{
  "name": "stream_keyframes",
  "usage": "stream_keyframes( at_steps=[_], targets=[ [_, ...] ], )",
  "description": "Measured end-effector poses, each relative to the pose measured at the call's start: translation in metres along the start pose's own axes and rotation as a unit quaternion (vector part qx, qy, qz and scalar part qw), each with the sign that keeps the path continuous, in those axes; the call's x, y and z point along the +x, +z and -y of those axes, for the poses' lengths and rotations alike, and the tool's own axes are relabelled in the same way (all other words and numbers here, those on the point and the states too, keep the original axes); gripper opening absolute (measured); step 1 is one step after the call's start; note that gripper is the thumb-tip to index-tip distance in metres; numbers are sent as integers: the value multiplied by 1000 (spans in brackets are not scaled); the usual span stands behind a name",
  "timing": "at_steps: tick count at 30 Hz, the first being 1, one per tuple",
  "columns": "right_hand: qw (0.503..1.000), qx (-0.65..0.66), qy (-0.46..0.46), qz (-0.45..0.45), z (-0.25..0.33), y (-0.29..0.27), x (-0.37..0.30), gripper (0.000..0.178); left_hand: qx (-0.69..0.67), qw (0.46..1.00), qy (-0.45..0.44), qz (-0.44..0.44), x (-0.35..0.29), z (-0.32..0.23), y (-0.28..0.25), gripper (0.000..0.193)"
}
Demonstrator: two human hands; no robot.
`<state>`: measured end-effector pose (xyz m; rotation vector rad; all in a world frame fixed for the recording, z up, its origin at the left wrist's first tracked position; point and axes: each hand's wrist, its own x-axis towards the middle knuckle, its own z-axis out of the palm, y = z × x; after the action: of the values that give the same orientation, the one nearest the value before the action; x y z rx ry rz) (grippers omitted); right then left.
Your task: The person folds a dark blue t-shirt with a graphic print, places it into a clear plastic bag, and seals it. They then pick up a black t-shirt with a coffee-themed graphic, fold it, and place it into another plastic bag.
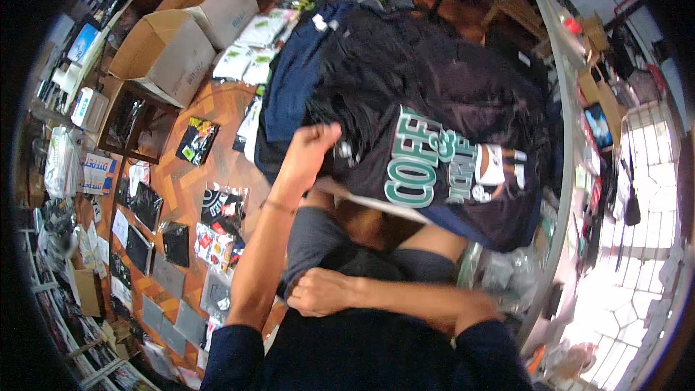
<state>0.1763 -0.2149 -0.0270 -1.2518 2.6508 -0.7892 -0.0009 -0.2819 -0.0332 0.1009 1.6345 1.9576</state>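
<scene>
A black T-shirt [376, 181] with green lettering and a printed figure lies spread over a pile of dark clothes [405, 51] in front of me. My left hand [311, 150] is raised at the pile's near left edge, beside the black shirt. Its fingers are curled closed, and anything inside them is hidden. Across my lap reaches my right forearm. My right hand [318, 292] rests closed in a fist on my dark shorts [318, 242], its fingertips out of sight. Navy cloth [293, 94] shows along the pile's left side.
Two open cardboard boxes [163, 54] stand at the far left. Several bagged garments [217, 206] lie on the wooden floor [188, 112] to my left. Clear plastic bags [499, 271] sit by my right knee. A grey table edge [568, 123] runs along the right.
</scene>
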Motion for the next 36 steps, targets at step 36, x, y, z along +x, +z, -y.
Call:
stream_keyframes(
  at_steps=[36],
  targets=[
    [730, 2, 615, -297, 56, -50, -215, 14, -54, 980, 91, 167, -31, 18, -24, 69]
  ],
)
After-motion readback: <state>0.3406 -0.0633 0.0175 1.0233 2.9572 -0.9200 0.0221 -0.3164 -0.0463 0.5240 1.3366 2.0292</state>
